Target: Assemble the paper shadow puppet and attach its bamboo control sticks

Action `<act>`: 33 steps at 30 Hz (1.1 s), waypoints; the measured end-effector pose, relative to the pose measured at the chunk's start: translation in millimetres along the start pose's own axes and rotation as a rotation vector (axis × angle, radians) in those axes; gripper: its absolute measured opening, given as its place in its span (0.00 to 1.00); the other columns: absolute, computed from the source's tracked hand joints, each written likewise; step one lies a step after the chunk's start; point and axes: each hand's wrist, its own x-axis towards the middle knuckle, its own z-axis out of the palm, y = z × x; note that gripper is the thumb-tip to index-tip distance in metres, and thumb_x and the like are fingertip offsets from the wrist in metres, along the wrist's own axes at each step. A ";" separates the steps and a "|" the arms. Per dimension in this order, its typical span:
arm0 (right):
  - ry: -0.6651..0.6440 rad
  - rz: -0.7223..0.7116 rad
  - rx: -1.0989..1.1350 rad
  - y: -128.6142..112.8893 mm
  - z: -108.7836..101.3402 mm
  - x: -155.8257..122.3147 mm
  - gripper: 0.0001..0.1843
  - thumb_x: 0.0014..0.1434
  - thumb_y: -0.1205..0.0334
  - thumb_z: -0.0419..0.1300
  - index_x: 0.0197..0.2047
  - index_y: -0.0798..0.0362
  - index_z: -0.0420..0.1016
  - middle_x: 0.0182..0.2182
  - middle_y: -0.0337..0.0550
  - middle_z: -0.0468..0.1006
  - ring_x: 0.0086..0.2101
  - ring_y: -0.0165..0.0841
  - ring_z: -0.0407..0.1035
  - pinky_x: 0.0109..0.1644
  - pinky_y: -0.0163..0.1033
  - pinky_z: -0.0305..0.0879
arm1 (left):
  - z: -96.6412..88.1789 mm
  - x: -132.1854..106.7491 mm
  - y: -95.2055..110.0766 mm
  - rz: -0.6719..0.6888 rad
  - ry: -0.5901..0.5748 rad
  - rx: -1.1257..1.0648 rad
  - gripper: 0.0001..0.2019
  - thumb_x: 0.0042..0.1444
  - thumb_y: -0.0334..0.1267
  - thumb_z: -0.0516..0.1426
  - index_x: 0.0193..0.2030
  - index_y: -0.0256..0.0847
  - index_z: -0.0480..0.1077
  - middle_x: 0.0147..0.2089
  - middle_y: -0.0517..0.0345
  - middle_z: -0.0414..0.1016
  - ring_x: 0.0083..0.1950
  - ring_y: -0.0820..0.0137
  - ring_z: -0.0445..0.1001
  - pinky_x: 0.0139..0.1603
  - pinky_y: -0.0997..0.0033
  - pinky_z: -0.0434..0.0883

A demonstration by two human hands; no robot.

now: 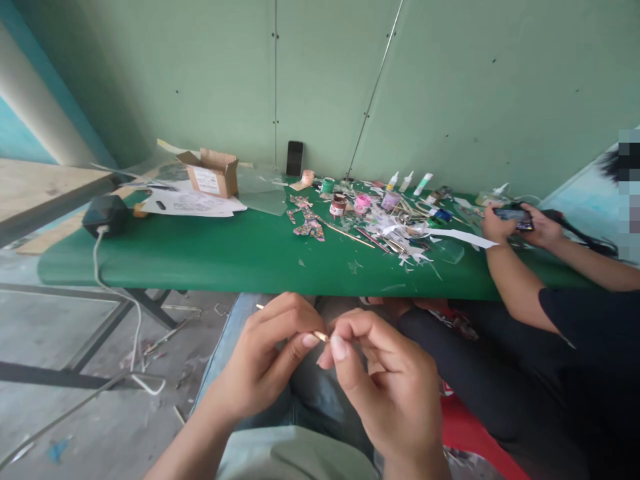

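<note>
Above my lap, my left hand (273, 350) pinches a thin, pale wooden stick (321, 336) between thumb and fingers. One end of the stick pokes out behind the left knuckles; the other points at my right hand (393, 380). The right thumb and fingers are closed together around the stick's tip. Whether some small thing also sits between the right fingertips is hidden. Both hands are just in front of the near edge of the green-covered table (210, 257).
Paint jars (338, 205), glue bottles (393, 181), paper scraps (400, 237) and a patterned cut-out (309, 227) lie on the table. A cardboard box (213, 175), phone (295, 158) and black adapter (105, 215) stand farther left. At right, another person's hands (500, 227) hold a phone.
</note>
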 end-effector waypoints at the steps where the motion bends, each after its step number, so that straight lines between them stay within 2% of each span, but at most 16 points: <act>1: 0.004 -0.005 -0.007 0.1 0.0 0.0 0.06 0.62 0.64 0.58 0.31 0.48 0.69 0.22 0.36 0.75 0.21 0.29 0.69 0.27 0.33 0.65 | 0.1 0.0 -0.2 0.003 -0.001 0.003 0.08 0.66 0.34 0.52 0.36 0.41 0.71 0.33 0.55 0.73 0.36 0.70 0.71 0.37 0.71 0.68; 11: 0.033 -0.063 -0.030 -0.3 1.7 0.1 0.06 0.62 0.66 0.56 0.32 0.50 0.67 0.23 0.32 0.74 0.23 0.24 0.70 0.28 0.28 0.64 | 1.3 1.3 0.2 0.044 -0.008 0.010 0.07 0.66 0.33 0.52 0.36 0.38 0.69 0.33 0.56 0.72 0.36 0.72 0.70 0.39 0.73 0.68; 23: 0.067 -0.087 -0.063 2.6 3.1 -0.5 0.06 0.63 0.66 0.56 0.33 0.50 0.68 0.23 0.31 0.74 0.22 0.23 0.69 0.28 0.26 0.64 | -0.7 0.6 1.8 0.026 -0.034 0.063 0.06 0.65 0.29 0.53 0.38 0.39 0.70 0.34 0.56 0.72 0.37 0.73 0.70 0.39 0.73 0.68; 29: 0.065 -0.100 -0.098 4.9 3.9 0.9 0.06 0.63 0.67 0.55 0.33 0.50 0.67 0.23 0.31 0.74 0.23 0.23 0.69 0.30 0.27 0.65 | 0.8 0.8 2.4 0.016 -0.004 0.080 0.07 0.65 0.30 0.54 0.36 0.39 0.71 0.32 0.58 0.73 0.35 0.74 0.71 0.37 0.75 0.68; 33: 0.066 -0.143 -0.182 6.7 1.7 1.6 0.06 0.63 0.67 0.54 0.33 0.51 0.67 0.24 0.33 0.74 0.24 0.23 0.71 0.30 0.27 0.64 | 0.5 -0.8 0.8 0.035 0.041 0.171 0.04 0.62 0.30 0.57 0.40 0.40 0.73 0.31 0.60 0.77 0.32 0.76 0.72 0.33 0.76 0.69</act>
